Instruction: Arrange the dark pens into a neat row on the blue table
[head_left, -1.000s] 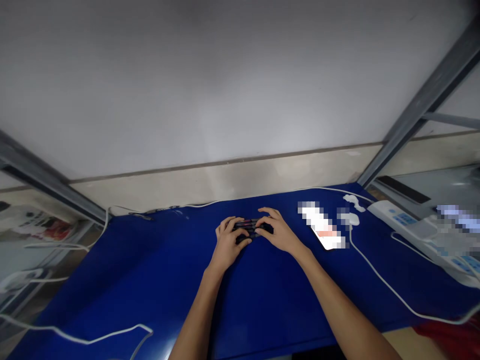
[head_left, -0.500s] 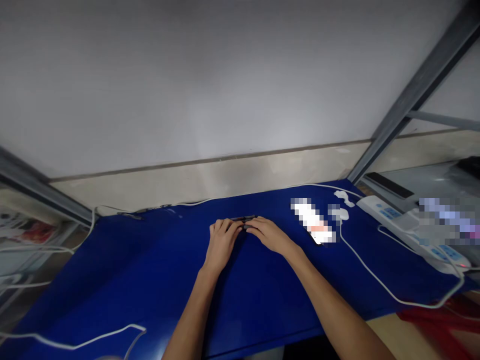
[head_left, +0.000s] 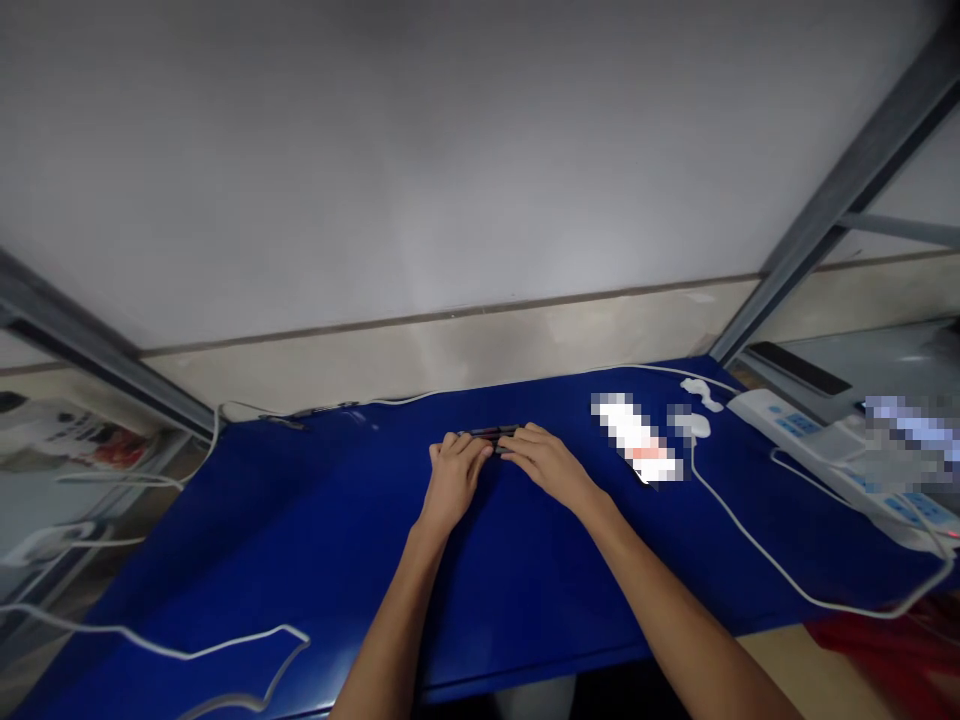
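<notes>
Slim dark pens (head_left: 491, 435) lie sideways on the blue tabletop (head_left: 510, 570), close to each other; I cannot tell how many there are. My left hand (head_left: 454, 475) is closed around their left end, its fingers over the far side and the thumb at the near side. At the right end, my right hand (head_left: 549, 465) grips them with bent fingers and thumb. Only a short dark stretch with a reddish tint shows between the two hands; the ends are mostly covered by my fingers.
Right of my hands lies a phone (head_left: 637, 440) with a bright, blurred screen. Beyond it are a white charger (head_left: 699, 426) with its cable and a white power strip (head_left: 780, 420). Another white cable (head_left: 187, 655) crosses the front left. A wall (head_left: 450, 200) rises behind, between metal posts.
The camera view has turned slightly left, so everything sits a little further right. Slightly more of the pens shows between my hands. Both hands keep their grip.
</notes>
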